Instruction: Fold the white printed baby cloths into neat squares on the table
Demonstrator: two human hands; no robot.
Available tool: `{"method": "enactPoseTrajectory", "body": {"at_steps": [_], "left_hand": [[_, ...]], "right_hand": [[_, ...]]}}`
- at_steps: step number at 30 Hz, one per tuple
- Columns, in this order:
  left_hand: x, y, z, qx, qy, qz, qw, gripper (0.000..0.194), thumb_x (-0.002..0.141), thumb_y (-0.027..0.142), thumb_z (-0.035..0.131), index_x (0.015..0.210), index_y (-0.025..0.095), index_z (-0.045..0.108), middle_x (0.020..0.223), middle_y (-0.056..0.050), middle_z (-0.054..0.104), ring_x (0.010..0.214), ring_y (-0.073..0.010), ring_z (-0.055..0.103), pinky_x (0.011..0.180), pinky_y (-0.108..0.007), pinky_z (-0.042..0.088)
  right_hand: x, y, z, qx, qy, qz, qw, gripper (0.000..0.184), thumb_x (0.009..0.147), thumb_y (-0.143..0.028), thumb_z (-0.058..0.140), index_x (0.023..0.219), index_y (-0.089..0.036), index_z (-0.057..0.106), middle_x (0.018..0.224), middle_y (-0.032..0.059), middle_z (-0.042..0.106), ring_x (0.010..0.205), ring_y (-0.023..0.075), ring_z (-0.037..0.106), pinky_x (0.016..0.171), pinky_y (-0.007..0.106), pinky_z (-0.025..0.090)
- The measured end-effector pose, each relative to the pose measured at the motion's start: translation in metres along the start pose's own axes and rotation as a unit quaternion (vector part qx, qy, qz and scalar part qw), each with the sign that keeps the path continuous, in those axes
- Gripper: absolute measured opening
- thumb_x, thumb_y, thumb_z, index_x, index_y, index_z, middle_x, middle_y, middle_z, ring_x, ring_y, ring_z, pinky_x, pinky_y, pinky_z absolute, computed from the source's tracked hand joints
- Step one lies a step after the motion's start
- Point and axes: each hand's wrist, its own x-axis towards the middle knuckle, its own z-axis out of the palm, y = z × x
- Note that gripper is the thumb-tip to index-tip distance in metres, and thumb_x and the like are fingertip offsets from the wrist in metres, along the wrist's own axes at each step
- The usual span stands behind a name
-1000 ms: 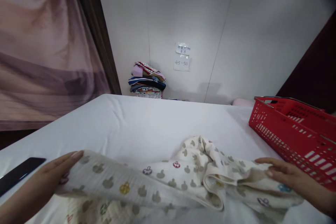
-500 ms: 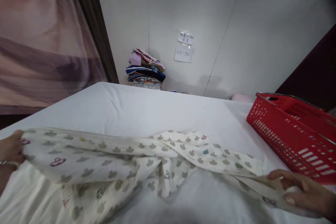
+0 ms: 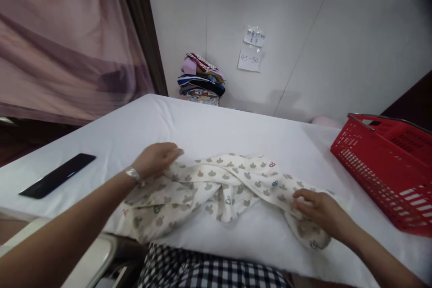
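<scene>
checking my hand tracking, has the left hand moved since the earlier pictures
Yes, rightward: the left hand was far to the left of the 45-50 sign; now the sideways gap between them is much smaller.

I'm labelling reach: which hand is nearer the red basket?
Right. The right hand is left of the red basket; the left hand is much farther left, beyond the middle of the patterned cloth.

Wearer's arms and clothing, viewed from the head.
The left hand (image 3: 157, 159) and right hand (image 3: 322, 212) are bare, as are both visible forearms (image 3: 77, 225); a slim, silvery band (image 3: 134, 174), its finer detail blurred, circles the left wrist (image 3: 140, 166). Below, a garment (image 3: 222, 274) in black-and-white check shows smaller squares at left, larger ones toward the centre.
</scene>
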Motion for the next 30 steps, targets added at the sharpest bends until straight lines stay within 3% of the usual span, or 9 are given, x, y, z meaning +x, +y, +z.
{"method": "enactPoseTrajectory", "body": {"at_steps": [3, 5, 8, 13, 19, 25, 30], "left_hand": [[-0.002, 0.024, 0.031, 0.102, -0.07, 0.085, 0.989, 0.03, 0.077, 0.046, 0.046, 0.081, 0.023, 0.065, 0.068, -0.001, 0.062, 0.064, -0.0166, 0.055, 0.062, -0.025, 0.035], [-0.001, 0.031, 0.049, 0.135, -0.095, 0.085, 0.983, 0.039, 0.077, 0.05, 0.047, 0.103, 0.026, 0.062, 0.074, -0.004, 0.065, 0.07, -0.0212, 0.058, 0.065, -0.028, 0.037], [0.006, 0.035, 0.071, 0.138, -0.133, 0.088, 0.977, 0.047, 0.078, 0.054, 0.044, 0.113, 0.026, 0.058, 0.079, -0.008, 0.067, 0.078, -0.0259, 0.06, 0.069, -0.031, 0.039], [0.016, 0.041, 0.094, 0.152, -0.179, 0.096, 0.967, 0.046, 0.082, 0.052, 0.037, 0.113, 0.025, 0.059, 0.093, -0.011, 0.067, 0.087, -0.0279, 0.06, 0.072, -0.034, 0.041], [0.02, 0.048, 0.102, 0.138, -0.214, 0.095, 0.962, 0.046, 0.087, 0.05, 0.025, 0.105, 0.03, 0.062, 0.101, -0.004, 0.066, 0.09, -0.0221, 0.06, 0.073, -0.03, 0.042], [0.02, 0.053, 0.104, 0.147, -0.245, 0.104, 0.953, 0.041, 0.074, 0.054, 0.049, 0.104, 0.03, 0.064, 0.106, -0.004, 0.065, 0.096, -0.0251, 0.058, 0.076, -0.032, 0.042], [0.012, 0.055, 0.097, 0.092, -0.285, 0.112, 0.948, 0.047, 0.073, 0.06, 0.048, 0.104, 0.029, 0.064, 0.099, -0.003, 0.067, 0.09, -0.0219, 0.06, 0.072, -0.028, 0.043]], "right_hand": [[0.017, -0.013, 0.037, -0.138, 0.01, -0.026, 0.99, 0.044, 0.074, -0.048, 0.052, 0.112, -0.026, 0.057, 0.081, 0.006, 0.068, 0.074, 0.0254, 0.061, 0.063, 0.031, 0.039], [0.025, -0.014, 0.056, -0.196, 0.004, -0.048, 0.979, 0.051, 0.074, -0.045, 0.052, 0.12, -0.024, 0.053, 0.082, 0.0082, 0.068, 0.075, 0.0268, 0.062, 0.061, 0.03, 0.038], [0.031, -0.012, 0.066, -0.225, 0.009, -0.069, 0.972, 0.042, 0.08, -0.039, 0.045, 0.118, -0.023, 0.054, 0.084, 0.0087, 0.068, 0.076, 0.0255, 0.062, 0.06, 0.029, 0.036], [0.034, -0.013, 0.044, -0.246, 0.045, -0.043, 0.967, 0.028, 0.085, -0.032, 0.036, 0.094, -0.025, 0.062, 0.082, 0.0061, 0.068, 0.073, 0.0218, 0.062, 0.058, 0.026, 0.032], [0.036, -0.009, 0.002, -0.2, 0.081, -0.009, 0.976, 0.028, 0.086, -0.035, 0.035, 0.092, -0.025, 0.06, 0.074, 0.0034, 0.066, 0.068, 0.0175, 0.058, 0.057, 0.024, 0.031], [0.043, -0.002, -0.025, -0.095, 0.078, -0.037, 0.992, 0.03, 0.083, -0.041, 0.037, 0.08, -0.024, 0.061, 0.062, -0.0006, 0.06, 0.057, 0.0148, 0.052, 0.052, 0.023, 0.031], [0.047, 0.004, -0.035, -0.083, 0.076, -0.055, 0.992, 0.029, 0.082, -0.041, 0.039, 0.075, -0.022, 0.061, 0.06, -0.0016, 0.059, 0.057, 0.0137, 0.051, 0.054, 0.023, 0.033]]}}
